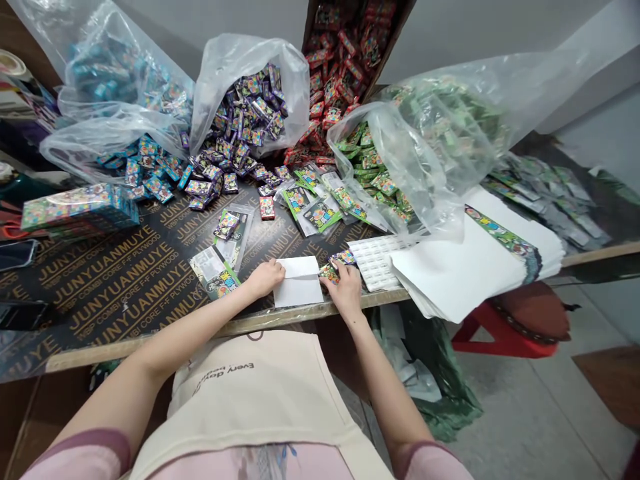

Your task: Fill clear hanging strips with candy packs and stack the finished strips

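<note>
A white folded card [299, 283] lies at the near edge of the black plywood table [115, 280]. My left hand [265, 278] rests on its left edge with the fingers curled onto it. My right hand [344, 285] is at its right edge, fingers closed on a small colourful sachet [330, 271]. More small sachets [343, 257] lie just beyond that hand.
Clear bags hold blue [120, 80], purple [250, 100] and green [425, 140] sachets; a box [345, 53] holds red ones. A stack of white sheets [475, 267] lies right, a sticker sheet [375, 260] beside it, colourful boxes [75, 207] left, a red stool [505, 327] below.
</note>
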Motion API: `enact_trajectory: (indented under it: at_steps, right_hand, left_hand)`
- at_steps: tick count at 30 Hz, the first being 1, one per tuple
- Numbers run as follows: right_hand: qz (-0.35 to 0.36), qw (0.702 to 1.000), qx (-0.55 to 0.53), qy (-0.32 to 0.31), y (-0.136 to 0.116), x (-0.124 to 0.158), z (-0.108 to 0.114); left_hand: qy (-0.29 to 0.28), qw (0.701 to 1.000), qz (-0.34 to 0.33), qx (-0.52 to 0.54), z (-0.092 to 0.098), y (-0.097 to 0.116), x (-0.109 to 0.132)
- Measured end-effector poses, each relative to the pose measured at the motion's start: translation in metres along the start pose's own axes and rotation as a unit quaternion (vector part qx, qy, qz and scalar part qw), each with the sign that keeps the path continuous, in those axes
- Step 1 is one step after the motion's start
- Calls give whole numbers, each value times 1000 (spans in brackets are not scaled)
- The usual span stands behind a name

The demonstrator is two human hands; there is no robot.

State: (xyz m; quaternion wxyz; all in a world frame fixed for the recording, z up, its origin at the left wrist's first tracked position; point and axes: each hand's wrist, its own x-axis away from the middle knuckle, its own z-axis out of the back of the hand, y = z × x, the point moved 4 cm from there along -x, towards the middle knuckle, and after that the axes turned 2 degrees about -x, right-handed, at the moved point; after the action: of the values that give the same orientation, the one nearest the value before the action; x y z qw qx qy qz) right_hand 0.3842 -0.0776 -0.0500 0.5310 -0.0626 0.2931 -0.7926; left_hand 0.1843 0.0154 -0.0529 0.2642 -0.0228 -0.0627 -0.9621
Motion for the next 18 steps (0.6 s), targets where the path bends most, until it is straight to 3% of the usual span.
enact_trajectory:
  at_steps: [2, 3, 6, 7, 9, 13, 16, 18]
  right_hand:
    - [-72, 989, -123, -22, 2, 3, 2]
    - [-122, 970, -200, -59, 2, 5, -1]
    - [-258, 859, -400, -190, -4, 9, -14]
    - [-284, 823, -442, -214, -6, 9, -17]
    - [-304, 780, -493, -237, -9, 6, -18]
    - [-262, 759, -526, -280, -17, 2, -11]
    - [-221, 760, -513, -333, -30, 3, -2]
    - [-181, 777, -490, -351, -40, 4, 6]
  left_hand:
    - [5, 1000, 4, -4, 5, -2, 2]
    - [17, 1000, 1, -7, 9, 0, 6]
    - [93, 993, -69, -13, 22, 21, 23]
    - [123, 987, -107, -15, 26, 31, 31]
    - [164, 970, -179, -16, 28, 52, 47]
    - [174, 949, -262, 0, 25, 76, 63]
    - [161, 951, -265, 1, 23, 81, 62]
    - [165, 952, -258, 4, 25, 80, 62]
